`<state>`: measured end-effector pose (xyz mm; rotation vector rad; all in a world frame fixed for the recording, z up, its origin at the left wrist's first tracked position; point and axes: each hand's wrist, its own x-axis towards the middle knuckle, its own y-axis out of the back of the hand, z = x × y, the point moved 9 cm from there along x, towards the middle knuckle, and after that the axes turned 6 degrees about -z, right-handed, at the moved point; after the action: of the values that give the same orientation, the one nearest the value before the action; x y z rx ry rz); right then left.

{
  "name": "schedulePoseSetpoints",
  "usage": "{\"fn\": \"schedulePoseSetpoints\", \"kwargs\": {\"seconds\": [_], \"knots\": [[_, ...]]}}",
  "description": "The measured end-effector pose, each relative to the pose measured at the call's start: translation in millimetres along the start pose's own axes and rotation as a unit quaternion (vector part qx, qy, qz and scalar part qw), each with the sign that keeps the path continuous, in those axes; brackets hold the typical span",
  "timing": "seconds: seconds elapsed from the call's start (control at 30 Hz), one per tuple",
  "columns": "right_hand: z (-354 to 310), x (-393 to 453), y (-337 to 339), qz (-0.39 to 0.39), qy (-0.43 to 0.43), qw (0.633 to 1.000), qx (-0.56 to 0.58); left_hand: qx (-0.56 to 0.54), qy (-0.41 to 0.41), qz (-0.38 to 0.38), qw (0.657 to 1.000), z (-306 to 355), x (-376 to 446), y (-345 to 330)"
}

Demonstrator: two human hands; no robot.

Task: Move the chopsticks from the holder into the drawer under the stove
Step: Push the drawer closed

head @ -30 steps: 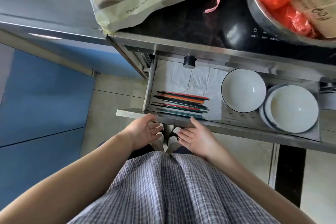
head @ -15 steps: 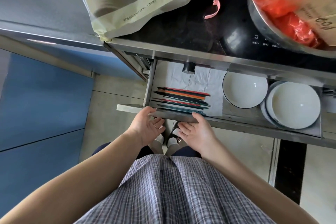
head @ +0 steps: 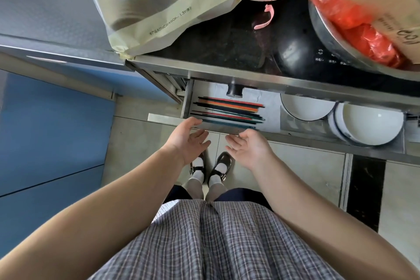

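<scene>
Stainless-steel drawer: pushed further in than before. Bundle of coloured chopsticks: laid flat at left end, long axis left-right. Left hand, right hand: spread wide, empty, at front edge.

From my head camera I look down at a drawer partly open under the stove, with coloured chopsticks lying side by side on white paper at its left end and two white bowls toward its right end. My left hand and right hand hover, fingers spread and holding nothing, at the drawer's front edge, the left fingertips touching or just over it. Below them are my black shoes and plaid skirt.
</scene>
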<state>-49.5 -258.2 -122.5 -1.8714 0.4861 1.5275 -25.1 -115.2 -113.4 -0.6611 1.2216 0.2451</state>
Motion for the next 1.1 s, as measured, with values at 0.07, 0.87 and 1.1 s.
{"fn": "schedulePoseSetpoints", "kwargs": {"seconds": [0.07, 0.87, 1.1], "knots": [[-7, 0, -5, 0.002, 0.009, 1.000, -0.003, 0.009, -0.003, -0.006, 1.000, 5, 4, -5], [-65, 22, -41, 0.003, 0.044, 0.999, -0.030, 0.007, -0.020, -0.020, 1.000, 44, 31, -47], [-76, 26, -51, -0.017, 0.044, 0.998, -0.033, 0.005, -0.029, -0.014, 0.999, 51, 37, -55]]}}
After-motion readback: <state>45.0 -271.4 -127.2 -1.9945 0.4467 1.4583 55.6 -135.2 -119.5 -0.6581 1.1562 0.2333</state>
